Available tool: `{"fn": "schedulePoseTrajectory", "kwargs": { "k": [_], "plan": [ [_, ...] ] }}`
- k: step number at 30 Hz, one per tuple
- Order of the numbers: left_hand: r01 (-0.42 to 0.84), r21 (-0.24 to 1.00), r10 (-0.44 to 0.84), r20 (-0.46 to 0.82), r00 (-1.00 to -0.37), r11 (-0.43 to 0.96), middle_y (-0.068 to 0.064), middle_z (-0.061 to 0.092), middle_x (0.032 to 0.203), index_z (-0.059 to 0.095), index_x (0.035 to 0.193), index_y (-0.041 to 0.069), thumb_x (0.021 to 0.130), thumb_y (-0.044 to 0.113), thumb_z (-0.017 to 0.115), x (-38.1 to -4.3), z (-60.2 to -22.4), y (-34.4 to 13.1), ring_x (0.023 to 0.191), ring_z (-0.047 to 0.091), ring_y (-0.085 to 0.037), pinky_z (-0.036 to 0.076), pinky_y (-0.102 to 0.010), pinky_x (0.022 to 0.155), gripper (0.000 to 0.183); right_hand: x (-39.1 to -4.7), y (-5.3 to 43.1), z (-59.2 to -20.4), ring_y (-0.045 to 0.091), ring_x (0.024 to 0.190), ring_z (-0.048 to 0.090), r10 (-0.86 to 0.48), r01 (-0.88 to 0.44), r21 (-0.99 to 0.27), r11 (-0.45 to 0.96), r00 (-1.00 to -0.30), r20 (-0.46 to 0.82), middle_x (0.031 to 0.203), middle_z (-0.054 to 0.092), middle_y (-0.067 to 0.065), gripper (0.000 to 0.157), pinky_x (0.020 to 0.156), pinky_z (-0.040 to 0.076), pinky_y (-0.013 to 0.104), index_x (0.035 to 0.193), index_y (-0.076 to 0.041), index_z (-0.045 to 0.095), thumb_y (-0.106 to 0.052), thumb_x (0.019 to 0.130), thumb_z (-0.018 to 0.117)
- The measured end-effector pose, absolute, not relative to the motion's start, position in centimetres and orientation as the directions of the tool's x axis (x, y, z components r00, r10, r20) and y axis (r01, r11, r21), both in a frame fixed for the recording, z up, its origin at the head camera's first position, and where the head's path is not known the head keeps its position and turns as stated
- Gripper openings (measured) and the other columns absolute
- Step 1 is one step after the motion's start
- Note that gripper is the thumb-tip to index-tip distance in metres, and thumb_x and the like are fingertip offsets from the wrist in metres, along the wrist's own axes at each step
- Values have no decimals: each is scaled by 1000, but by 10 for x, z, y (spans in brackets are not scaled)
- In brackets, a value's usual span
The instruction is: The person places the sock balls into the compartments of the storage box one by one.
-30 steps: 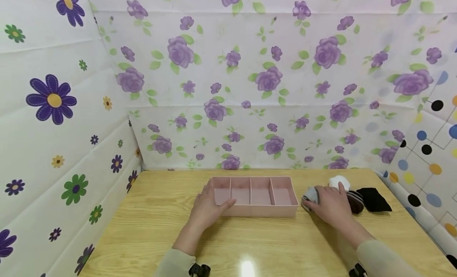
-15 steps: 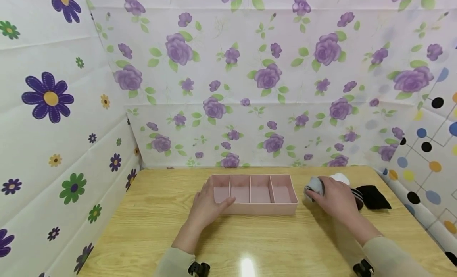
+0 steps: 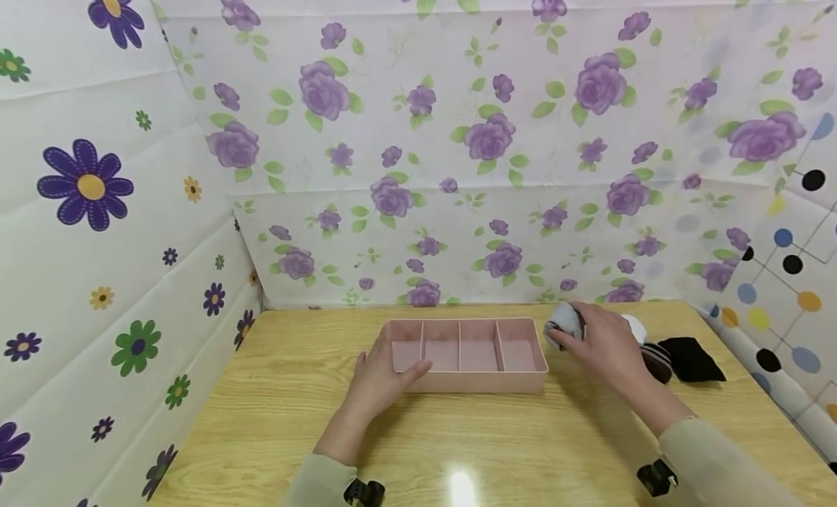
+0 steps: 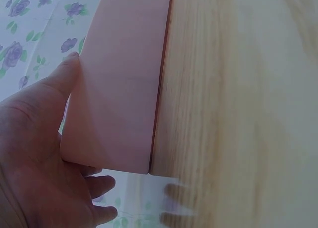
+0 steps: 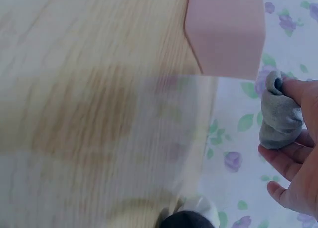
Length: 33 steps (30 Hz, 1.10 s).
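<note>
A pink box [image 3: 480,382] with several compartments in a row stands on the wooden table. My left hand [image 3: 378,380] holds its left end, thumb along the front rim and the other fingers round the end wall, as the left wrist view also shows of the box [image 4: 117,94]. Just off the box's right end, my right hand [image 3: 604,343] pinches a rolled-up grey sock [image 3: 564,324] between thumb and fingers. In the right wrist view the grey sock [image 5: 279,114] is bunched, with a folded opening at its top; the box corner is close by.
Right of my right hand lie a white bundle [image 3: 636,328], a dark striped bundle [image 3: 657,362] and a black cloth piece [image 3: 694,359]. The wooden table [image 3: 288,376] meets a flowered sheet at the back, with patterned sheets on both sides.
My right hand has lifted the grey sock from beside the other bundles and brought it up and left, closer to the box. My left hand has stayed on the box.
</note>
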State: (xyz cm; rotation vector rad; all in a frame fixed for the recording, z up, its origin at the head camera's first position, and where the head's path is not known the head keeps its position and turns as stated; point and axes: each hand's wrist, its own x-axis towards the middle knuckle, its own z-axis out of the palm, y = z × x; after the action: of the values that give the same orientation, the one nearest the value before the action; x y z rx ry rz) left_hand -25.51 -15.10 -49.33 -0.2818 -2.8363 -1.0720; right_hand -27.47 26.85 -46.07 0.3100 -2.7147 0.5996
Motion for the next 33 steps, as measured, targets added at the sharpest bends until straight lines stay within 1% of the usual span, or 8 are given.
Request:
{"fn": "schedulePoseTrajectory", "kwargs": {
  "k": [5,12,14,15,18,21,27,33],
  "plan": [
    [196,647,135,144,-980,737,-20,29,179,15,176,0,101,62,75,-255,-493,-153,162,34,-41,9,-77,128,114,-277,258,-457,50,118,68,-174,-311,-364,878,-916,362,133,72,29,73,118,32,75,150,4,62,-46,101,82],
    [178,638,124,130,-984,749,-17,29,179,15,177,3,100,64,75,-256,-494,-153,161,37,-38,8,-78,128,114,-281,246,-454,42,113,71,-208,-347,-402,847,-914,350,130,75,19,65,123,25,74,147,-2,65,-45,102,82],
    [178,635,127,125,-984,752,-17,28,180,15,177,3,99,68,74,-256,-494,-153,162,36,-38,7,-77,128,117,-280,242,-452,41,110,71,-217,-361,-415,835,-910,354,128,75,18,65,121,29,74,147,-3,65,-46,102,82],
    [181,633,129,127,-983,752,-17,28,180,15,176,3,99,69,73,-256,-494,-153,161,36,-38,8,-77,128,117,-280,240,-452,39,108,71,-221,-366,-418,832,-908,356,127,75,17,65,116,36,71,147,-3,66,-46,101,82],
    [176,627,130,120,-984,759,-17,25,180,14,177,2,98,74,70,-256,-494,-153,162,34,-37,7,-75,129,120,-280,235,-451,35,103,71,-239,-389,-430,815,-901,361,123,76,15,66,96,54,61,149,-4,66,-46,101,83],
    [177,625,129,122,-984,760,-19,25,180,15,176,1,99,72,71,-256,-495,-153,162,35,-39,8,-75,129,119,-280,229,-451,32,103,71,-253,-394,-456,798,-906,340,123,75,13,67,79,58,51,151,-5,65,-44,100,85],
    [169,632,126,113,-986,757,-20,26,180,13,176,2,100,66,73,-256,-495,-153,161,35,-40,8,-75,129,117,-281,220,-454,38,118,70,-294,-413,-494,765,-907,302,137,72,17,67,89,60,57,154,-4,62,-38,101,85],
    [168,635,127,110,-986,754,-19,24,180,10,177,2,99,70,72,-256,-493,-152,163,33,-39,7,-74,130,120,-283,216,-456,31,114,71,-331,-440,-520,732,-897,293,133,73,12,59,86,60,52,149,-8,66,-32,100,87]
  ]
}}
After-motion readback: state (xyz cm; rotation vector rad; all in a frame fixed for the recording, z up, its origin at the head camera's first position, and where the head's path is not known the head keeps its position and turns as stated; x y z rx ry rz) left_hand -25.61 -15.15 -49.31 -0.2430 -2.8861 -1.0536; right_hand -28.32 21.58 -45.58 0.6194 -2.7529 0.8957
